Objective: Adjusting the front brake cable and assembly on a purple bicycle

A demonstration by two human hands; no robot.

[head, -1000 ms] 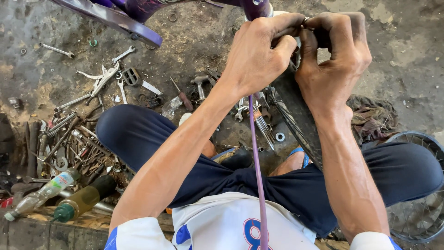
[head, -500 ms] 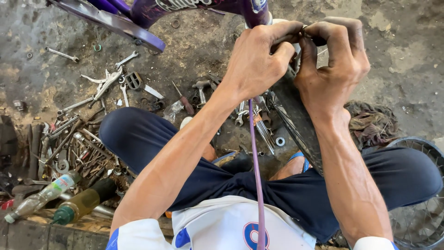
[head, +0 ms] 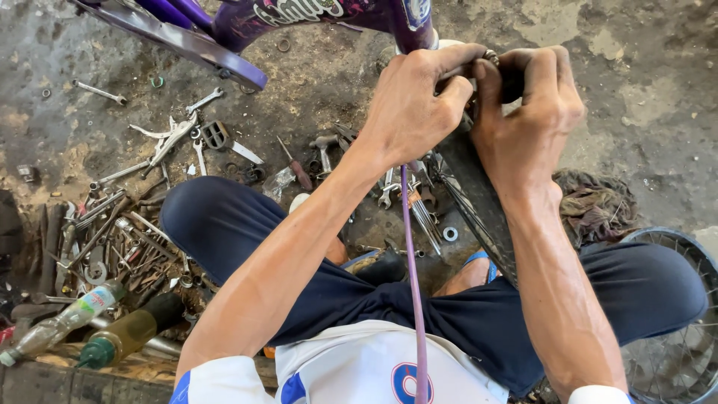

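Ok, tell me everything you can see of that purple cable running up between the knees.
The purple cable is a thin, smooth line, plastic-sheathed by the look of it. It rises nearly straight from the bottom edge, over the white shirt and dark trousers, to just under the left hand, where it passes out of sight. It looks taut, not slack. Whether the right hand touches it cannot be told. Its upper end is hidden by the fingers.
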